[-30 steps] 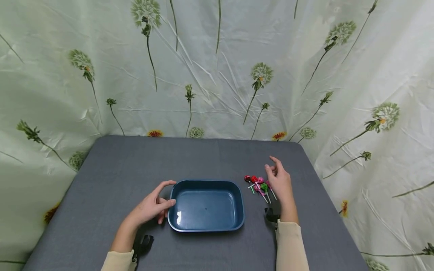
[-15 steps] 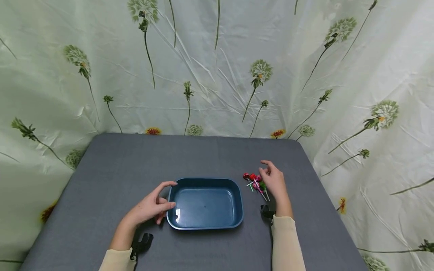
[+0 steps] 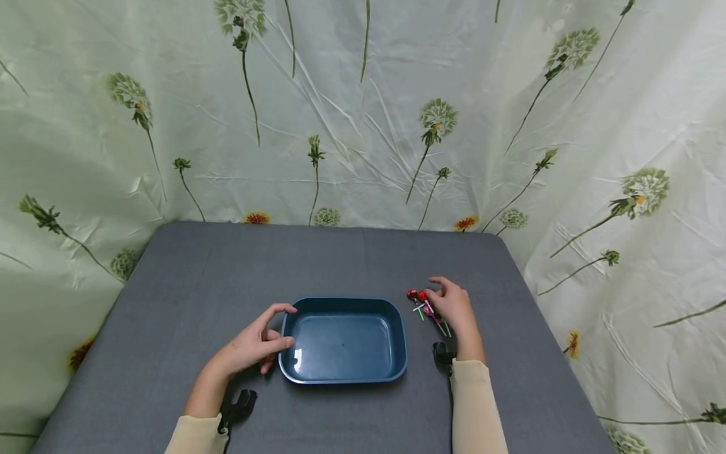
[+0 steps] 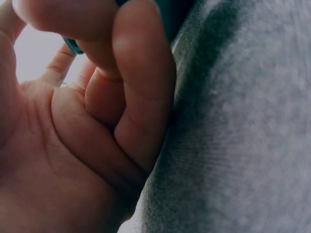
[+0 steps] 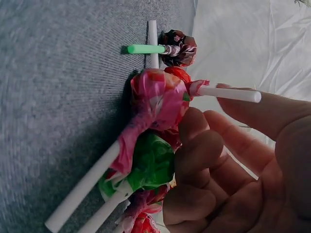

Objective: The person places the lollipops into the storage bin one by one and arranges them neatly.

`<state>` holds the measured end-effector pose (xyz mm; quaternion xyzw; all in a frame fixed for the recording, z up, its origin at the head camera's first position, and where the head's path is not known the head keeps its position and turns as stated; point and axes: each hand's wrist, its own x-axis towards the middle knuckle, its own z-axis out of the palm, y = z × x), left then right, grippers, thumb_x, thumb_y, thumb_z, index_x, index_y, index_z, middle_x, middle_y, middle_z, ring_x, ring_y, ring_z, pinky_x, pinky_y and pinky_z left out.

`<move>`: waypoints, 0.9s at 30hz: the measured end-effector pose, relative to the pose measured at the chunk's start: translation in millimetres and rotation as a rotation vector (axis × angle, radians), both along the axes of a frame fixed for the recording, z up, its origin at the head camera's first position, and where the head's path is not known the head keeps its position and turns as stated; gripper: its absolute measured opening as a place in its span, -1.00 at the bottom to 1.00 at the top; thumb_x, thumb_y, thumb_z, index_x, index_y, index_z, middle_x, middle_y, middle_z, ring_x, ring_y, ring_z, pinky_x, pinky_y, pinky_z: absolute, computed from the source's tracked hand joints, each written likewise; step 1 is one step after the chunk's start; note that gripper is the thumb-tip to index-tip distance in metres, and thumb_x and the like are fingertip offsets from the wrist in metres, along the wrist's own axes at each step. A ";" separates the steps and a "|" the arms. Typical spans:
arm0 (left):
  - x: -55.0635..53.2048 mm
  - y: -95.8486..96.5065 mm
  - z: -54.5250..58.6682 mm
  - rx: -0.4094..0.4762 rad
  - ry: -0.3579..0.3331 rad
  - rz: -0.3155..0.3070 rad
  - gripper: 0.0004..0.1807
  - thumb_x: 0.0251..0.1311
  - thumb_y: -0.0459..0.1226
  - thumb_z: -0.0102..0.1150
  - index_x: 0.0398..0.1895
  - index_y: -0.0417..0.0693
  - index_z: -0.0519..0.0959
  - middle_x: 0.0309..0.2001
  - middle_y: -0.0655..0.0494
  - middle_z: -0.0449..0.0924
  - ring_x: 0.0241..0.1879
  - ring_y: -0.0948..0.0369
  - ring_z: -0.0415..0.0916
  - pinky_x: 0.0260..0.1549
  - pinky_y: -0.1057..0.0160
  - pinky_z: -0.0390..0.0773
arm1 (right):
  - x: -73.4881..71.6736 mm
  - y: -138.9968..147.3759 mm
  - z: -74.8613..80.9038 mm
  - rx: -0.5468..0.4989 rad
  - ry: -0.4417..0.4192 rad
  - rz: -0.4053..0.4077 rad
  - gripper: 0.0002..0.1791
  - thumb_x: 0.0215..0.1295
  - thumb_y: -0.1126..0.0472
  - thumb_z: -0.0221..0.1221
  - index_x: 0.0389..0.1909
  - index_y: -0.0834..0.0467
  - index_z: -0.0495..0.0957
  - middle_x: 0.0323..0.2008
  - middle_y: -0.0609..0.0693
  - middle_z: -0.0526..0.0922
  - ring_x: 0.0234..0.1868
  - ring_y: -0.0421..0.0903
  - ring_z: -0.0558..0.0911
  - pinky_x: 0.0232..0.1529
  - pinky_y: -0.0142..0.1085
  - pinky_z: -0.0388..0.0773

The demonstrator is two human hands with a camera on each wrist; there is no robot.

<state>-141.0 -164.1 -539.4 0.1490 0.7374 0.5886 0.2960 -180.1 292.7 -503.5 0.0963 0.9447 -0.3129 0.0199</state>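
Observation:
My left hand [image 3: 246, 350] holds the left side of a dark blue tray [image 3: 343, 356]. Its thumb lies over the rim, the index finger reaches along the far left corner, and the other fingers curl outside; the left wrist view shows them close to the cloth. To the right of the tray lies a small heap of wrapped lollipops [image 3: 428, 310]. Over its right side is my right hand [image 3: 455, 311], fingers bent and thumb apart from the index finger. In the right wrist view its fingers are against or beside pink [image 5: 158, 97] and green [image 5: 153, 162] lollipops; firm contact cannot be made out.
A grey cloth covers the table [image 3: 255, 258]. A pale curtain [image 3: 363, 126] with dandelion prints hangs behind and at both sides. Black wrist cameras sit at the left [image 3: 241, 407] and right [image 3: 443, 354] wrists. A dark-wrapped lollipop [image 5: 180, 48] lies at the heap's far end.
My right hand has moved left and down onto the lollipop heap, covering part of it. The left hand keeps its place on the tray. The head view has shifted slightly.

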 end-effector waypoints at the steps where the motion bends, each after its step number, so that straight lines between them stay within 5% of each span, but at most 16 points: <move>1: -0.2 0.1 -0.2 0.000 0.002 -0.001 -0.26 0.51 -0.12 0.25 0.57 0.11 0.06 -0.59 0.13 0.50 -0.71 0.23 0.45 -0.60 0.24 0.58 | -0.2 -0.1 0.2 0.008 -0.001 0.001 -0.52 0.51 0.06 0.23 0.35 0.16 0.57 -0.43 0.04 0.63 -0.55 -0.11 0.46 -0.50 -0.27 0.36; 9: 0.5 0.8 1.7 0.000 -0.006 -0.001 -0.25 0.50 -0.12 0.25 0.57 0.09 0.05 -0.59 0.15 0.50 -0.71 0.23 0.44 -0.60 0.25 0.57 | -1.3 -6.3 -0.8 0.060 -0.057 -0.007 -0.55 0.42 0.17 0.30 0.29 0.19 0.62 -0.25 0.09 0.74 -0.41 -0.08 0.58 -0.38 -0.30 0.44; 27: 1.8 0.2 4.6 -0.004 -0.001 -0.005 -0.26 0.51 -0.15 0.23 0.58 0.09 0.06 -0.56 0.09 0.49 -0.70 0.22 0.43 -0.61 0.28 0.51 | -1.5 -16.9 -5.5 0.128 -0.070 -0.005 -0.67 0.40 0.17 0.30 0.14 0.13 0.69 -0.45 -0.02 0.70 -0.53 -0.15 0.60 -0.41 -0.29 0.35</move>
